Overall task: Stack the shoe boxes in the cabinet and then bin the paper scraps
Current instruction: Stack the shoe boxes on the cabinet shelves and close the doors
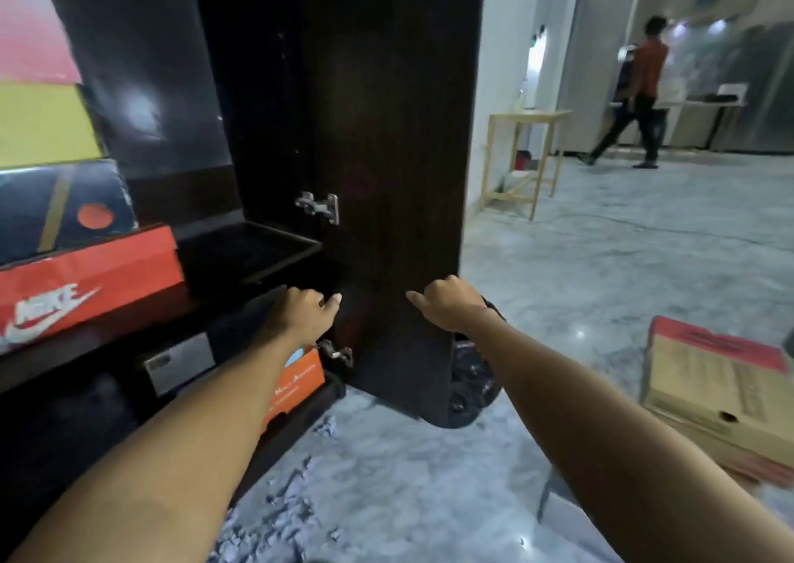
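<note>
Inside the dark wooden cabinet [266, 103], a stack of coloured cardboard shoe boxes [64, 201] already sits — grey paper scraps [296, 489] litter the marble floor [580, 262], unbinned. Left hand [307, 311] and right hand [447, 305], each grip loosely curled, holding nothing, rest against the cabinet door [395, 154].

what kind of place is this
Probably an office or shop back room, not a home: a dark cabinet stacked with shoe boxes, bare marble floor, and a glass-walled work area behind.
</note>
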